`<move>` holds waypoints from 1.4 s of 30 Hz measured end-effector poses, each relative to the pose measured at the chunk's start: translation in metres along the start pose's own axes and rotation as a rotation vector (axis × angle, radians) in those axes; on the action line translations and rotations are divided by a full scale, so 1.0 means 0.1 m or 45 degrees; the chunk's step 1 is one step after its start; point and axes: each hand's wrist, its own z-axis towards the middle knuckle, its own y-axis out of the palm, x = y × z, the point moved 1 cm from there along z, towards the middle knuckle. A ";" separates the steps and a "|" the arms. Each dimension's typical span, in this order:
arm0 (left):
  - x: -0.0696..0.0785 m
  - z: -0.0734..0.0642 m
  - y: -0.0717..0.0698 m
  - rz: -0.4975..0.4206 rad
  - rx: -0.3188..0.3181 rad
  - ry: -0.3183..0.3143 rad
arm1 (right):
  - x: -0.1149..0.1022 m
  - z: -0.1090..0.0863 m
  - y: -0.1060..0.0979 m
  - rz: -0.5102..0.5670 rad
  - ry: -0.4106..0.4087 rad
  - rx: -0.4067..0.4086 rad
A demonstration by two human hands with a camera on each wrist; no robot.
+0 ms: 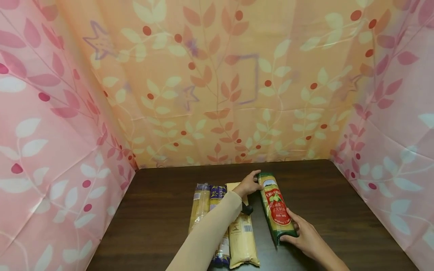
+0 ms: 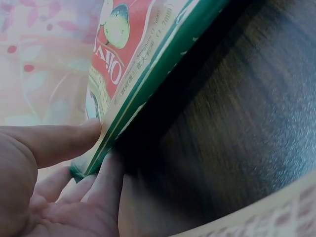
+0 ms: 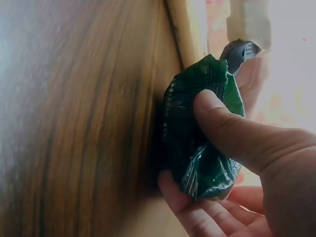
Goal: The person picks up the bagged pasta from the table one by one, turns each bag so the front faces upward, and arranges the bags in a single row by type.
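Right hand (image 1: 307, 236): thumb and fingers pinch the spaghetti pack's (image 1: 278, 207) near green end
Cream pack (image 1: 241, 241): left, contents hidden
Purple pack (image 1: 217, 192): just left of cream pack
Clear pack (image 1: 200, 205): farthest left, pale strands inside
Spaghetti pack: right of the others, at the table (image 1: 339, 210)
Left hand (image 1: 249, 186): pinches its far end

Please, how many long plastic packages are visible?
4: a green-red package in the left hand and right hand; leftwards, a cream package, a purple-patterned package, then a translucent yellow package. The beige sleeve may hide others.
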 end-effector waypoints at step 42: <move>-0.19 -0.50 -0.78 1.015 -0.136 0.076 | -0.58 -0.22 0.42 -0.242 -0.468 0.163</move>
